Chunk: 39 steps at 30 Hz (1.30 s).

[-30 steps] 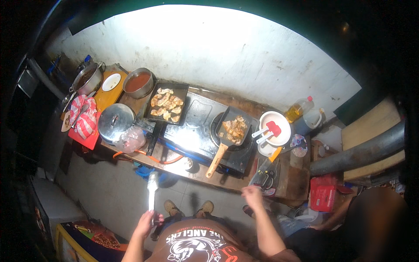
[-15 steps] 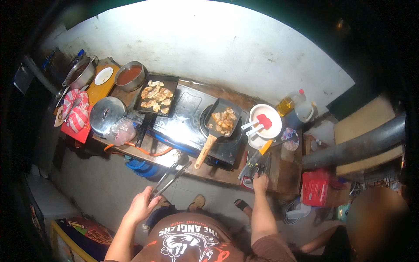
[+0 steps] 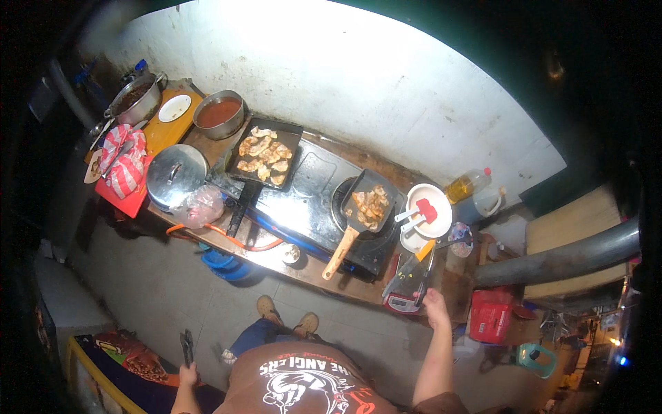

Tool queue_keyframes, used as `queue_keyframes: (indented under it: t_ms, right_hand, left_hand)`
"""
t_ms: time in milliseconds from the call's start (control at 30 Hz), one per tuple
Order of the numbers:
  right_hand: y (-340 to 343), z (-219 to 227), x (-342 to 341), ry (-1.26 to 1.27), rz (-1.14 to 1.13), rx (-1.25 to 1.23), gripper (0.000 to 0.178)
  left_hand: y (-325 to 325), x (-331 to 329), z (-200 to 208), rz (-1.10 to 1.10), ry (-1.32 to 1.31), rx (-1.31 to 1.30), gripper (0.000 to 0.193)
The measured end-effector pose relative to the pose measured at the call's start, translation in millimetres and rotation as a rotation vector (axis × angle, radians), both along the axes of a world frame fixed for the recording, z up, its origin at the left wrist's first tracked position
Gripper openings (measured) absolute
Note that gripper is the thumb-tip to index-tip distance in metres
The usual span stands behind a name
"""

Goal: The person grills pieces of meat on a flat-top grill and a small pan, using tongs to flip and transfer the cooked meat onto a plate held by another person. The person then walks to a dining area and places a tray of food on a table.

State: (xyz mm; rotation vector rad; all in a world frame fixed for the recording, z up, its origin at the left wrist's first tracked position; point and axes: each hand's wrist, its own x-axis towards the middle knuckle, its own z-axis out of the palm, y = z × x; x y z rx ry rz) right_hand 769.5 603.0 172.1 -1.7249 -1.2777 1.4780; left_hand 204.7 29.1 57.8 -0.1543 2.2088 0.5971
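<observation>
My left hand (image 3: 187, 375) is low at the left, beside my body, closed round a pair of metal tongs (image 3: 186, 347) that point up and away from the counter. At the counter's front edge on the right, the fingers of my right hand (image 3: 436, 308) are closed on the end of a dark slender tool (image 3: 422, 286); its exact kind is unclear. Beside it lie a yellow-handled knife (image 3: 426, 250) and a red kitchen scale (image 3: 403, 303). Browned meat pieces sit in a wooden-handled pan (image 3: 349, 238) and in a square black pan (image 3: 238, 150) on the stove (image 3: 310, 200).
White bowls (image 3: 445, 228) with red-headed spatulas, an oil bottle (image 3: 469, 185) and a pitcher (image 3: 493, 200) stand at the right. Leftward are a lidded pot (image 3: 177, 172), a sauce pot (image 3: 231, 123), a plastic bag (image 3: 200, 207) and an orange hose (image 3: 231, 239). A blue tub (image 3: 227, 264) sits below.
My left hand has drawn back from the counter, down and left, with the tongs. My right hand has moved to the counter's edge, pulling at the dark tool. The view has shifted.
</observation>
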Motion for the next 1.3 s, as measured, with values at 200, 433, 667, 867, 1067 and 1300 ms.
queue_keyframes:
  t_ms: [200, 433, 667, 867, 1067, 1300]
  right_hand:
    - [48.3, 117.9, -84.5, -0.966, 0.427, 0.329, 0.041]
    - [99.8, 165.3, -196.2, -1.488, 0.921, 0.601, 0.025]
    - [115.9, 155.6, -236.5, -1.634, 1.010, 0.540, 0.029]
    - [121.3, 158.7, -264.1, -1.723, 1.087, 0.429, 0.033]
    - [133.1, 143.3, -279.8, -1.803, 1.175, 0.403, 0.023]
    - [119.1, 156.8, -271.9, -1.830, 1.132, 0.427, 0.022]
  left_hand:
    - [31.6, -30.7, -24.1, -0.097, -0.074, 0.036, 0.039]
    - [105.8, -88.3, -33.7, -0.065, -0.174, 0.214, 0.032]
    - [91.6, -106.0, -30.3, -0.097, -0.136, 0.182, 0.028]
    - [80.6, -105.3, -32.3, -0.149, -0.111, 0.120, 0.031]
    - [94.4, -115.0, -21.7, -0.238, -0.082, 0.089, 0.033]
    - [124.9, -127.8, -15.1, -0.265, -0.096, 0.138, 0.030]
